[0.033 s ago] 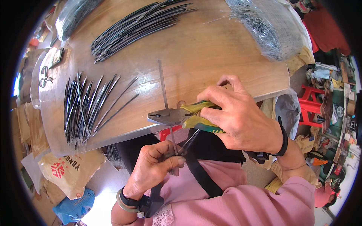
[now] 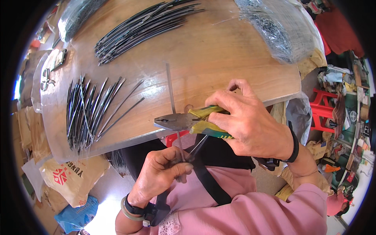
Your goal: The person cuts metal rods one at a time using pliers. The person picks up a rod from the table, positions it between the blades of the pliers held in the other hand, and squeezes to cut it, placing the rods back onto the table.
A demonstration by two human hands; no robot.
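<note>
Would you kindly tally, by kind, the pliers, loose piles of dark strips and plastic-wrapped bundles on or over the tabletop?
Pliers: 1
Loose piles of dark strips: 2
Plastic-wrapped bundles: 2
Total: 5

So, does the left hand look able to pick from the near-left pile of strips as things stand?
Probably not: the left hand pinches a strip. If freed, nothing seems to block its way to the pile.
</note>
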